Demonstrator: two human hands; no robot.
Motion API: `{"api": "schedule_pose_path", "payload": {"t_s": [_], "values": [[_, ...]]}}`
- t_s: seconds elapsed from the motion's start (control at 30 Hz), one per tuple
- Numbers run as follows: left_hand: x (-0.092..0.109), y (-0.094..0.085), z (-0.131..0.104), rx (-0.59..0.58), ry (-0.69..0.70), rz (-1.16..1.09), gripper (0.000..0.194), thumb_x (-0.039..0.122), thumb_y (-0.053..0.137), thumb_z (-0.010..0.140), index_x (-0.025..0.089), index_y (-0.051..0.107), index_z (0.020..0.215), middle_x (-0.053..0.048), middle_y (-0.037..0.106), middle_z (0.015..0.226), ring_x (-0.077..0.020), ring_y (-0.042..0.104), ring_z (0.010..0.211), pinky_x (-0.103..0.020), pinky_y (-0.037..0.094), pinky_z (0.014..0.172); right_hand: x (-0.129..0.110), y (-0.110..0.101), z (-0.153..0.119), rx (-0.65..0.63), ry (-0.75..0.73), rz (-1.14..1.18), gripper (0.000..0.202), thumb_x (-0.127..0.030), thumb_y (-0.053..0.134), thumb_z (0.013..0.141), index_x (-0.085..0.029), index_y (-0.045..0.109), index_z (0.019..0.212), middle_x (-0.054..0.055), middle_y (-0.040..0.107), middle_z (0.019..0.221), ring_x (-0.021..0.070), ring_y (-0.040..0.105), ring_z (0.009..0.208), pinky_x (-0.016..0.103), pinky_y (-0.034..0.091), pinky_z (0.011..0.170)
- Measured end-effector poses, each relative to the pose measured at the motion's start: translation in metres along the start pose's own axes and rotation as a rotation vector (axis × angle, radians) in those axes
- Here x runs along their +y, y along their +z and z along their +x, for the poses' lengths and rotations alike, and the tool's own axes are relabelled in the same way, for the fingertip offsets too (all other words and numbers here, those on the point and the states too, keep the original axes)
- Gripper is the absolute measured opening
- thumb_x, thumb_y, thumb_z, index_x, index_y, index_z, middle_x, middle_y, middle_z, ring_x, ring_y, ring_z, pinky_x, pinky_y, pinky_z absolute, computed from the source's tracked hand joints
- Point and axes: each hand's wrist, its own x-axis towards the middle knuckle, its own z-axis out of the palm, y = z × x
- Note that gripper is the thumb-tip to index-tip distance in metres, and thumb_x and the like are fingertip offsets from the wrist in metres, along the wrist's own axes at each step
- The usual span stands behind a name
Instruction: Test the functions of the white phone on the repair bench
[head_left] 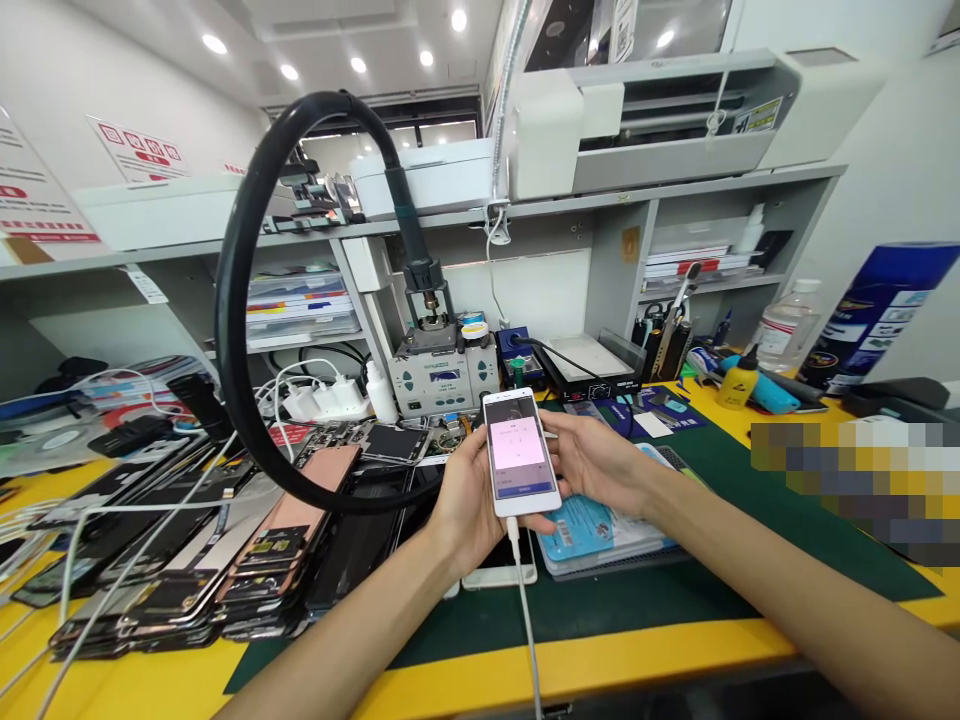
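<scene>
A white smartphone is held upright over the bench, its lit screen showing a pinkish-white panel. My left hand wraps round its left side. On the other side, my right hand has its fingers at the phone's right edge and partly behind it. A white charging cable is plugged into the bottom of the phone and runs down past the bench's front edge. Below the phone, another white phone lies on the green mat, partly covered by my left hand.
Stacks of phone parts fill the left side. A thick black hose arches from the hot air station. Right of my hands lies a blue packet on a notebook. A yellow bottle and a blue spray can stand at the right.
</scene>
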Motion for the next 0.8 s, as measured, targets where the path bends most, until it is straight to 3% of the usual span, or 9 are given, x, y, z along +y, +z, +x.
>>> {"api": "schedule_pose_path", "payload": {"t_s": [0.3,0.57,0.8], "values": [[0.003,0.005,-0.003,0.023,-0.031,0.034,0.059,0.051,0.034,0.099,0.009,0.054,0.137,-0.021,0.067,0.112,-0.0295,0.071,0.077,-0.038,0.059,0.041,-0.003,-0.009,0.002,-0.1,0.025,0.087,0.033,-0.048,0.056,0.093,-0.02,0.065,0.109,0.004,0.066,0.087,0.017,0.062,0.068,0.029,0.051,0.05],[0.004,0.0,-0.003,0.014,-0.032,0.058,0.057,0.053,0.039,0.097,0.014,0.055,0.136,-0.019,0.069,0.107,-0.0299,0.071,0.083,-0.034,0.06,0.046,-0.006,-0.012,0.002,-0.133,0.069,0.129,0.035,-0.047,0.053,0.095,-0.019,0.063,0.113,0.007,0.07,0.093,0.0195,0.066,0.073,0.034,0.055,0.058],[0.002,0.001,-0.003,0.043,-0.01,0.062,0.055,0.051,0.04,0.097,0.014,0.056,0.135,-0.017,0.069,0.102,-0.0282,0.071,0.079,-0.032,0.058,0.043,-0.005,-0.008,0.0,-0.128,0.042,0.104,0.03,-0.042,0.055,0.095,-0.018,0.062,0.112,0.007,0.07,0.095,0.0194,0.067,0.075,0.031,0.054,0.058]]}}
